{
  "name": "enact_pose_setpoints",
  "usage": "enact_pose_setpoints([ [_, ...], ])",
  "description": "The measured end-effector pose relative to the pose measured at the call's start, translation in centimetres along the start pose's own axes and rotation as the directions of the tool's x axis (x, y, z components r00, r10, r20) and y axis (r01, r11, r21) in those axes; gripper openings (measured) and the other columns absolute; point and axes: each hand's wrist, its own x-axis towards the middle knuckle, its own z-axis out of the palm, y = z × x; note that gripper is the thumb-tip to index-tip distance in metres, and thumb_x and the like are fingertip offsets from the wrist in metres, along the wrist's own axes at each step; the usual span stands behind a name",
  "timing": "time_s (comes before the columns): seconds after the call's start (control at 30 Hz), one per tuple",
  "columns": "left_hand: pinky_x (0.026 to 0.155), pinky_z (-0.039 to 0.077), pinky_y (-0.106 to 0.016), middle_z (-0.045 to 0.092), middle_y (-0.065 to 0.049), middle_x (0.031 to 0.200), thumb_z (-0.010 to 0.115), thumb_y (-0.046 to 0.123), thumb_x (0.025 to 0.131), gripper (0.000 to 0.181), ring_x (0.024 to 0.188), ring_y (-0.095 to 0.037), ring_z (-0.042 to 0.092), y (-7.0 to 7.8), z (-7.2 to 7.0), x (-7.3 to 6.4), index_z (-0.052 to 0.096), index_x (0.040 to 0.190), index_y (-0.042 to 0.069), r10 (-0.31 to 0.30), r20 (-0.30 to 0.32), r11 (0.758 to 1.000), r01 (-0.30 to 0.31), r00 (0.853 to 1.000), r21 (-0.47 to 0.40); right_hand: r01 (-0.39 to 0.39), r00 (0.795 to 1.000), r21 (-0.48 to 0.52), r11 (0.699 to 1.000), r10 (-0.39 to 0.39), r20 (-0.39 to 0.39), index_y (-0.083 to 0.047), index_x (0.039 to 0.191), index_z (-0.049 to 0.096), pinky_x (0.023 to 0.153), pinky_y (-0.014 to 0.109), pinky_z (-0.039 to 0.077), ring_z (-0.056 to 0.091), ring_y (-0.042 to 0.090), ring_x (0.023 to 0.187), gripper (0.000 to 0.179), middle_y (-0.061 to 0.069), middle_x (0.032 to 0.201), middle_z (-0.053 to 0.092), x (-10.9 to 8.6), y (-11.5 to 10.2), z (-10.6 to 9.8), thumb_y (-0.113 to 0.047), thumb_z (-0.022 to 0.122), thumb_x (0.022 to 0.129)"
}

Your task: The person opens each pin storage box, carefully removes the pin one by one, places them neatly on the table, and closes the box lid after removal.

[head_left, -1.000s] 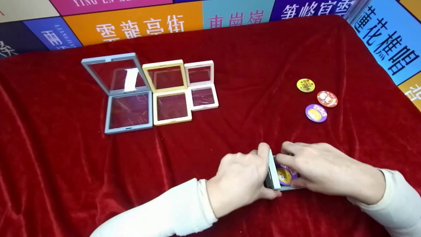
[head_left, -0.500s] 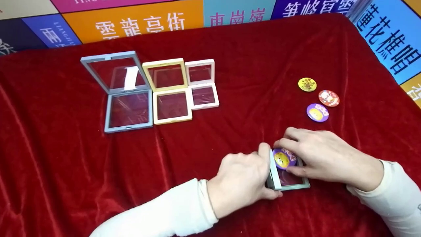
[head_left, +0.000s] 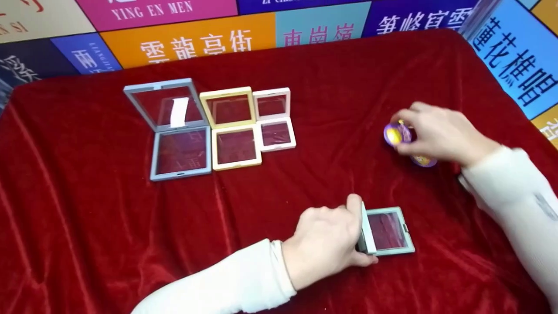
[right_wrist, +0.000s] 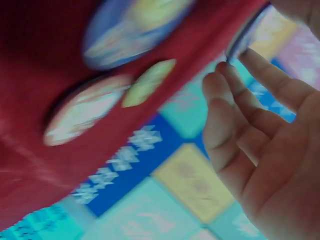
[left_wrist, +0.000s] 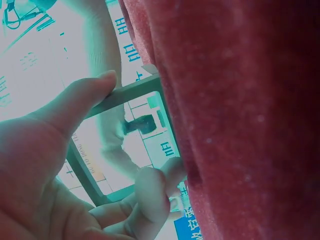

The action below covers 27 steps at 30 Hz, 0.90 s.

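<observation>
My left hand [head_left: 324, 240] grips the raised lid of a small pale-green hinged display frame [head_left: 394, 252], whose lower half lies flat on the cloth. Red cloth shows through its clear window. In the left wrist view the thumb and curled fingers hold the frame's rim [left_wrist: 127, 93]. Farther up on the right, my right hand [head_left: 440, 133] pinches a round purple badge [head_left: 395, 134] with a yellow figure. Below that hand a second purple badge [head_left: 423, 161] pokes out. A red badge [right_wrist: 90, 110] and a yellow badge [right_wrist: 150, 82] lie nearby in the right wrist view, blurred.
Three more hinged frames stand with raised lids on the left: a blue one [head_left: 181, 175], a yellow one [head_left: 237, 165] and a white one [head_left: 278, 147]. Wrinkled red velvet [head_left: 130, 244] covers the table. Panels with lettering [head_left: 196, 43] border its back and right.
My right hand has lifted the purple badge out of the green frame and carried it up and right, over the other badges. The left hand keeps its grip on the lid.
</observation>
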Motion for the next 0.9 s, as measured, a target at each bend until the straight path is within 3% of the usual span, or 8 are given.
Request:
enact_pose_setpoints([
  [0.1,0.04,0.039,-0.025,0.061,0.011,0.07,0.072,0.07,0.062,0.077,0.05,-0.01,0.059,0.0,0.0,-0.1,0.043,0.106,0.014,-0.001,0.016,1.0,0.002,1.0,-0.017,-0.049,0.997,0.009,0.999,0.048,0.059,-0.013,0.11,0.063,0.062,0.047,0.046,0.056,0.024,0.079,0.04,0.012,0.096,0.058,1.4,1.5,0.8,-0.029,0.071,0.074],
  [0.23,0.039,0.037,-0.025,0.061,0.011,0.07,0.072,0.07,0.063,0.076,0.05,-0.01,0.059,0.1,0.0,-0.1,0.043,0.106,0.014,0.002,0.033,1.0,-0.002,0.999,-0.023,-0.085,0.992,0.02,0.996,0.082,0.099,-0.011,0.112,0.062,0.066,0.048,0.046,0.055,0.026,0.083,0.041,0.014,0.099,0.059,1.7,2.3,1.2,-0.029,0.07,0.075],
  [0.6,0.04,0.038,-0.025,0.062,0.011,0.071,0.072,0.07,0.063,0.079,0.051,-0.01,0.059,-0.2,-0.1,-0.1,0.044,0.11,0.013,0.002,0.04,1.0,-0.001,0.999,-0.022,-0.095,0.986,0.028,0.995,0.09,0.143,-0.011,0.114,0.062,0.067,0.047,0.047,0.055,0.026,0.085,0.043,0.015,0.101,0.058,1.9,2.3,1.0,-0.031,0.07,0.077],
  [0.9,0.038,0.036,-0.024,0.06,0.011,0.067,0.071,0.07,0.063,0.075,0.048,-0.009,0.056,-0.1,-0.1,-0.1,0.042,0.104,0.014,0.006,0.025,1.0,-0.005,1.0,-0.013,-0.106,0.983,0.03,0.994,0.1,0.157,-0.012,0.111,0.064,0.064,0.042,0.045,0.055,0.024,0.084,0.042,0.013,0.097,0.058,1.6,2.2,1.1,-0.032,0.072,0.075],
])
